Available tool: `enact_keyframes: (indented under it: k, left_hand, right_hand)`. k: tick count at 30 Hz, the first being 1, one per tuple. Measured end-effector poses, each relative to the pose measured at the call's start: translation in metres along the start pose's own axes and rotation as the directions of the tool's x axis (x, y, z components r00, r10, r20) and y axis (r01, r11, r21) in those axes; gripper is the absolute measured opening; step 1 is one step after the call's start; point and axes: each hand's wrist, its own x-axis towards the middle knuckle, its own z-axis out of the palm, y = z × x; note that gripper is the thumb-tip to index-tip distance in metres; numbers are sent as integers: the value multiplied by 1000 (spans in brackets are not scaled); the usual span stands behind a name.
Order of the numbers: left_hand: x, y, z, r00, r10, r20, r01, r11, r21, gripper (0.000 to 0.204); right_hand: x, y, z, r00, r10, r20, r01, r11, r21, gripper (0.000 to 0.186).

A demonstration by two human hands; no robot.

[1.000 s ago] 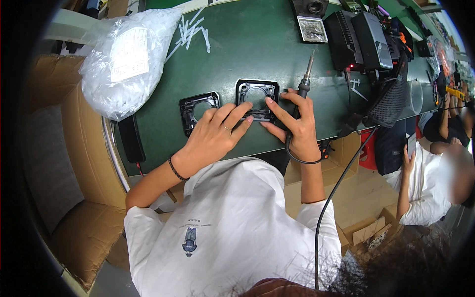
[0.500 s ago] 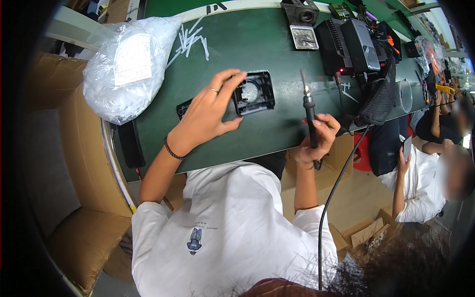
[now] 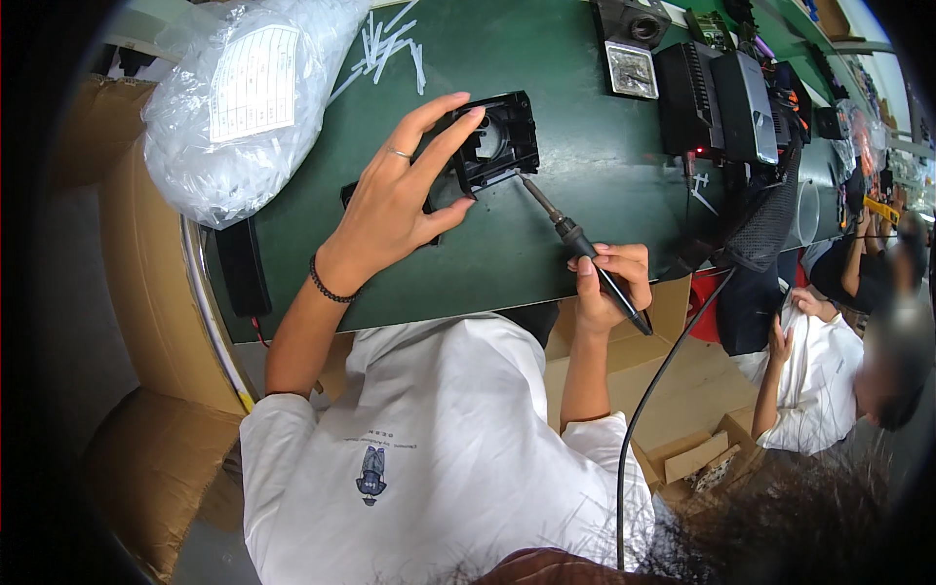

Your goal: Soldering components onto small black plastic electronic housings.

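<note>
A black plastic housing (image 3: 527, 146) with a round opening is held tilted on the green table (image 3: 585, 210) by my left hand (image 3: 395, 190). The fingers reach over its upper left edge and the thumb presses at its lower left corner. My right hand (image 3: 614, 283) grips a soldering iron (image 3: 577, 239) by its dark handle. The iron's tip is at the lower edge of the housing, where a thin white strip shows; whether it touches cannot be made out. Another black part (image 3: 429, 224) lies partly hidden under my left hand.
A plastic bag (image 3: 253, 107) of white pieces stands at the left, with loose white sticks (image 3: 385, 49) beside it. A black box-shaped device (image 3: 687, 102) and a small metal tray (image 3: 630, 70) stand back right. A black cable (image 3: 634, 429) hangs by my right arm. A person (image 3: 809, 361) sits at right.
My right hand has swung the soldering iron from upright to a leftward slant, bringing its tip to the housing. My left hand has tilted the housing. The view has shifted slightly.
</note>
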Motion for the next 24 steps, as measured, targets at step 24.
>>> enact_keyframes:
  k: [24]
  left_hand:
    - [-3,-3,2,1000,12,-28,-12,1000,-1,92]
  right_hand:
    - [4,-1,-2,986,-95,138,112,986,-125,22]
